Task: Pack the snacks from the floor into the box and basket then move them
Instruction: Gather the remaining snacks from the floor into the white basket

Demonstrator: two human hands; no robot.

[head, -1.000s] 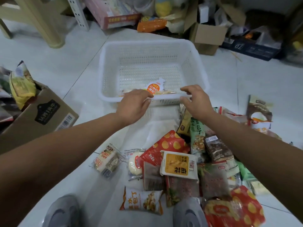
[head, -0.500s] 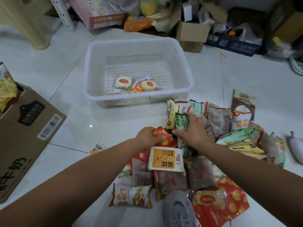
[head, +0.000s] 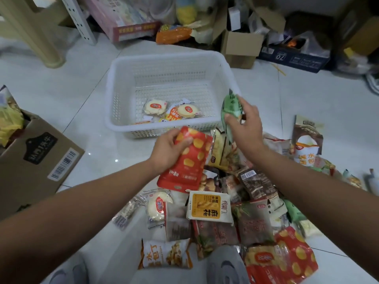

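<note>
Now red packet (head: 187, 160) — yellow dots, left hand (head: 167, 149) gripping

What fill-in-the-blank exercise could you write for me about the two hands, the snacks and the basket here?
1. The left hand grips the red packet with ____ spots.
2. The right hand holds the green packet close to the ____ basket.
3. Wrapped round cakes lie ____ the basket.
4. The cardboard box stands on the person's ____ side.
Missing words: yellow; white; inside; left.
</note>
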